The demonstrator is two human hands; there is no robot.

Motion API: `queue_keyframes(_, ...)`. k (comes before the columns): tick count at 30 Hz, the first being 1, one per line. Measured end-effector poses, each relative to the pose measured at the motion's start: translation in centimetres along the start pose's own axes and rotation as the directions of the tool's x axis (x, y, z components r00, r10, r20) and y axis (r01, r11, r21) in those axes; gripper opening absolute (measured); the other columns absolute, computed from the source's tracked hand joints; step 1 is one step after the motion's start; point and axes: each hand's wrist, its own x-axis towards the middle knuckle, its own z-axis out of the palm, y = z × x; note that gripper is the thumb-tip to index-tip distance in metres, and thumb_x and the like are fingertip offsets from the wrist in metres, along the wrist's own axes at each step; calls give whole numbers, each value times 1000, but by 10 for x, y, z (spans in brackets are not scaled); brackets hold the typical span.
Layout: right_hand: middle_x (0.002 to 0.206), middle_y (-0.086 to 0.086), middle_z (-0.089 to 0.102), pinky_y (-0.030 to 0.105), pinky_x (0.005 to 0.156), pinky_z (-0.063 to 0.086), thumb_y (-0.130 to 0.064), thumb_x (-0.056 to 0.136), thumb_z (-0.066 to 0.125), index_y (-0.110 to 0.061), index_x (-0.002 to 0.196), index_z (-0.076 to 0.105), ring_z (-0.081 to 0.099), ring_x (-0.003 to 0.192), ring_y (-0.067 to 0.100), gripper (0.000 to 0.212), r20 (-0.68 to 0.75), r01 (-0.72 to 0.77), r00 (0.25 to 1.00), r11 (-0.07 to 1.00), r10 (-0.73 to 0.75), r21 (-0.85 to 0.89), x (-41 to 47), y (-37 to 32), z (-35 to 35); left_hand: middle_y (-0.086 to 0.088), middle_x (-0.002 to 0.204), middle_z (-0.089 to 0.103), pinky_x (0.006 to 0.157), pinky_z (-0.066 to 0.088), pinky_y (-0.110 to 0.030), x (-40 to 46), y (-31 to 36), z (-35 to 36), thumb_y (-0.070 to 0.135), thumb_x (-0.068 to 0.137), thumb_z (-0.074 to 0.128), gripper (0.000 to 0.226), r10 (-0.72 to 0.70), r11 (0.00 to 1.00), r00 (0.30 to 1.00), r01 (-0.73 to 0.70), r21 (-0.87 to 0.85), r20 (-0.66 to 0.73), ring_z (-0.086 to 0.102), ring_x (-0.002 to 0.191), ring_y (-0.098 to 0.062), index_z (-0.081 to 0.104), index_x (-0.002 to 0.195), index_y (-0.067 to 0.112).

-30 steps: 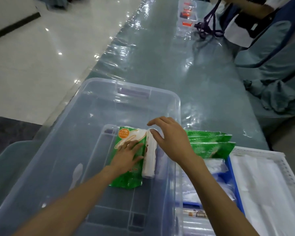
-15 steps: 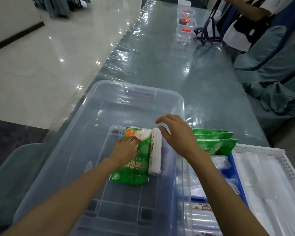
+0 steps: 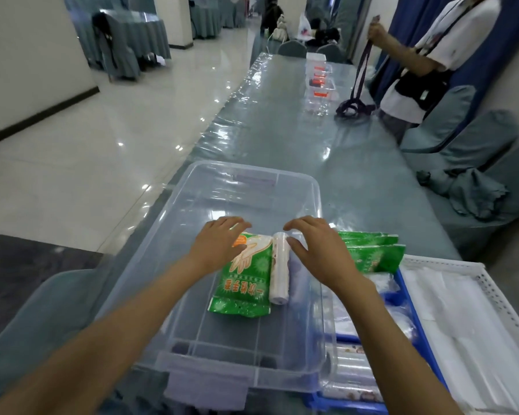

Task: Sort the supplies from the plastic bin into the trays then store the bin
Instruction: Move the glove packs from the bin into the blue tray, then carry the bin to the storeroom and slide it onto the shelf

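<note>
Two things are left in the bin (image 3: 192, 211): a green pack (image 3: 246, 283) and a white roll (image 3: 280, 271). They lie side by side on the bin floor, touching. More green packs (image 3: 369, 250) already sit past the bin's right wall, at the far end of the blue tray (image 3: 408, 292). A white tray (image 3: 492, 289) is just to the right of that.

The step now looks like picking up these last two things. To do it well, each hand should get its fingers under one thing before lifting. The pack is floppy and slick, so a firm hold at its top edge will help. The roll can spin away, so fingers should wrap right round it. Lift both clear of the bin wall.

Both arms reach forward into the bin. The left hand (image 3: 219, 247) sits over the top left of the pack, fingers loosely curled and a bit spread. I cannot tell if it grips the pack yet. The right hand (image 3: 318, 250) hovers just right of the roll, fingers bent and spread, thumb close to the roll. It holds nothing yet.
</note>
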Motion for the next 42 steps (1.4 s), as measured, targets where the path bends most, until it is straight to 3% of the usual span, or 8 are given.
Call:
queue_keyframes(4, 119, -5, 62, 34, 92, 42, -27, 94, 55, -24, 116, 62, 53, 110, 20, 23, -41, -43, 998, 998, 45, 41, -29, -12, -4, 3, 140, 49, 102, 36, -41, -35, 0, -39, 56, 86, 37, 57, 28, 1000, 996, -28, -3, -80, 44, 130, -20, 47, 135, 29)
queue_keyframes(11, 135, -6, 51, 25, 99, 32, -29, 95, 57, -27, 128, 54, 43, 126, 16, 34, -100, -238, 962, 959, 255, 153, -85, -34, 1, 6, 141, 46, 104, 38, -43, -101, -7, -83, 53, 88, 51, 53, -24, 998, 981, 13, -61, -192, 41, 131, -18, 44, 136, 33)
queue_keyframes(17, 152, 3, 31, 40, 110, 34, -27, 94, 59, -24, 143, 35, 32, 139, 23, 55, -38, -391, 912, 893, 408, 222, -111, -56, 13, 7, 144, 40, 103, 39, -44, -148, -21, -90, 47, 86, 62, 56, -229, 955, 951, 178, -237, -208, 37, 131, -21, 44, 137, 33)
queue_keyframes(26, 156, 9, 31, 52, 108, 39, -39, 94, 56, -20, 153, 12, 41, 136, 31, 77, 27, -634, 746, 698, 665, 334, -98, -73, 18, 0, 160, 11, 114, 21, -39, -150, -44, -90, 34, 89, 65, 88, -422, 636, 884, 448, -629, 203, 17, 145, -22, 5, 153, 27)
queue_keyframes(32, 124, 19, 59, 38, 88, 44, -15, 100, 45, -3, 127, 51, 59, 106, 33, 30, -53, -762, 591, 579, 805, 288, -78, -83, 18, -7, 153, 33, 109, 30, -36, -136, -62, -91, 7, 92, 56, 69, -469, 418, 843, 475, -774, 265, 35, 137, -26, 22, 150, 19)
queue_keyframes(36, 119, 17, 62, 36, 85, 43, -10, 98, 48, -5, 127, 54, 57, 98, 27, 31, -99, -768, 567, 568, 818, 297, -73, -96, 18, -11, 148, 38, 101, 33, -30, -130, -80, -101, -8, 87, 57, 69, -436, 305, 857, 427, -851, 274, 39, 134, -22, 31, 147, 13)
queue_keyframes(40, 118, 13, 65, 38, 89, 47, -13, 93, 53, -10, 131, 55, 61, 98, 26, 39, -122, -773, 542, 550, 832, 316, -68, -109, 12, -8, 115, 62, 86, 42, -26, -115, -105, -116, -12, 82, 59, 59, -397, 323, 882, 394, -860, 254, 57, 108, -21, 46, 138, 3)
queue_keyframes(42, 114, 11, 68, 41, 92, 49, -15, 91, 56, -12, 130, 57, 64, 101, 28, 40, -128, -787, 506, 517, 853, 336, -67, -114, 8, -10, 117, 64, 88, 42, -28, -108, -114, -125, -6, 78, 67, 64, -374, 330, 892, 382, -863, 252, 60, 109, -23, 47, 137, 5)
